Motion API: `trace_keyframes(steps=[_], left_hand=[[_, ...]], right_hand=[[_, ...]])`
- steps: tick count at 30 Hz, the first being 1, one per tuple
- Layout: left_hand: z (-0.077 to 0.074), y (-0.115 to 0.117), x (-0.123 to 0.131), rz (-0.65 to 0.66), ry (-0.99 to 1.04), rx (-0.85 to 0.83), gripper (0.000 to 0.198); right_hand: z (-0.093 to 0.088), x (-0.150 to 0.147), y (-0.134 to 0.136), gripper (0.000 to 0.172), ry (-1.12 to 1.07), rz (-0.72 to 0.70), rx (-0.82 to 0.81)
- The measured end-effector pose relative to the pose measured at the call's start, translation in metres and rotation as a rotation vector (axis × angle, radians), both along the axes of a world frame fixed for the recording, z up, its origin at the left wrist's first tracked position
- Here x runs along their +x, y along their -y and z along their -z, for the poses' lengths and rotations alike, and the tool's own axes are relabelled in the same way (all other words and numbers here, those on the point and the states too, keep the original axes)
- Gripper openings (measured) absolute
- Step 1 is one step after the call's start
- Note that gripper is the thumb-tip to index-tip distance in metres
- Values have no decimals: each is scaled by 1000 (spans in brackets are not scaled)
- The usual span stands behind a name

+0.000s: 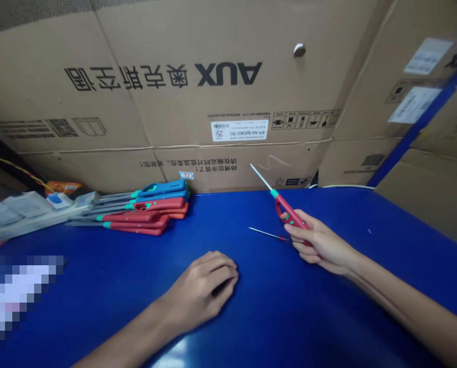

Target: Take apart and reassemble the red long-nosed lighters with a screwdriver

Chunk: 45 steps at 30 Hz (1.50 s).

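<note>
Head view, and the right hand (318,243) has the red gas lighter (288,206), fingers wrapped round the lower part of the grip. Look at the line of it: the long axis runs slantwise, handle butt back in the palm, metal nozzle (261,177) pointing away from the person and over to the left, tilted up in front of the cardboard wall (251,153). Across to the left hand (209,283): palm down on the blue tabletop (136,286), fingers loosely bent, and whether anything sits under them, can't tell. From those left fingers the lighter lies to the right and farther out, a clear gap between, so it's the right hand that is on it. Just below the lighter, a slim screwdriver-like tool (266,234), shank aimed left, red end in by the right fingers; touching or apart, no telling. And well to the left, a pile of lighters (157,205), red and blue, handles towards mid-table, nozzles off leftward.
</note>
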<state>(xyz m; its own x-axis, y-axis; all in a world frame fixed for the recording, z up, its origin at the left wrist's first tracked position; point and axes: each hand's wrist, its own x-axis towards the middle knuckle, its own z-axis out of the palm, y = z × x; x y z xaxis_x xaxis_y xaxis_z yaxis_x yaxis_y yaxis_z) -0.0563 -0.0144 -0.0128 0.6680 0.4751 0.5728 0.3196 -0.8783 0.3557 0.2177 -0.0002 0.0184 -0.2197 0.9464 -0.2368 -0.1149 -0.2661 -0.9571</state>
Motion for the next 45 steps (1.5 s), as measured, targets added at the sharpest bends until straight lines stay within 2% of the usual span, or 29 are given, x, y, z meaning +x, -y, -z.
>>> trace_keyframes(steps=[7,12,16,22,27,32,45], left_hand=[[-2,1,-2,-33,-35,-31,15],[-1,1,-3,-36,-39,-37,15],[-1,1,-3,-44,-43,-47,15],[-2,1,-3,-35,-10,-33,17],[-2,1,-4,-33,0,-26,17],[-3,2,-4,-31,-8,-26,22],[-1,2,-5,-12,21,14,20]], right_hand=[[4,-1,0,31,12,26,21],[2,-6,4,39,-28,20,11],[3,-5,3,34,-26,41,-16],[4,-2,0,37,-91,10,-43],[4,-2,0,33,-71,24,-60],[4,-3,1,37,-93,20,-54],[10,-4,1,32,-68,21,-21]])
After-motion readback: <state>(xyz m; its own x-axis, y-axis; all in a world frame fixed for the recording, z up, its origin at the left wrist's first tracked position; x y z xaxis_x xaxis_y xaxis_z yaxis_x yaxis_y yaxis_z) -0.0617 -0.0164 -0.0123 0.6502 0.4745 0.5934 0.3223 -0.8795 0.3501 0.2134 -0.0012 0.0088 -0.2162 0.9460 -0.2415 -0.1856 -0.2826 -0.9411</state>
